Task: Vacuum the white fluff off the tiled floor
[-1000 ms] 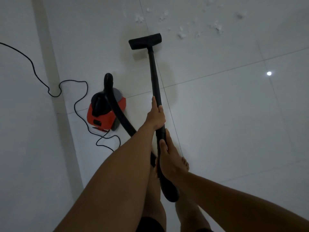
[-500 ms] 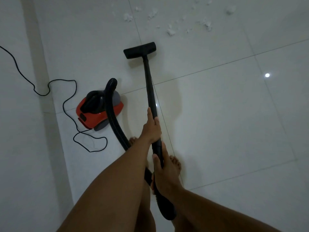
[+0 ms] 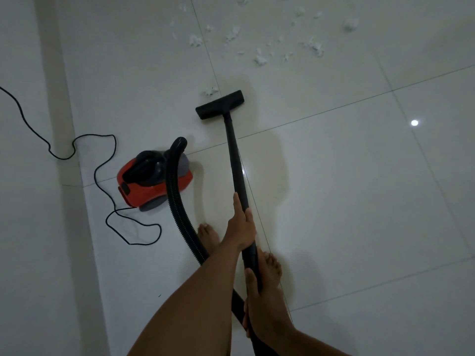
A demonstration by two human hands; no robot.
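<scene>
I hold a black vacuum wand (image 3: 235, 155) with both hands. My left hand (image 3: 241, 227) is shut around the tube about halfway down, and my right hand (image 3: 259, 301) grips the lower handle end near my body. The flat black floor nozzle (image 3: 219, 105) rests on the white tiled floor (image 3: 359, 201). One small tuft of white fluff (image 3: 210, 91) lies just beyond the nozzle's left end. Several more white fluff clumps (image 3: 261, 57) are scattered farther ahead, near the top of the view.
The red and black vacuum body (image 3: 151, 181) sits on the floor to my left, with its ribbed black hose (image 3: 177, 209) arching back toward me. A black power cord (image 3: 102, 163) loops across the floor beside the white wall (image 3: 25, 227). My bare feet (image 3: 208, 235) stand under the wand.
The nozzle has been drawn back toward me, away from the scattered fluff. The view has tipped down, so the vacuum body and my feet show more.
</scene>
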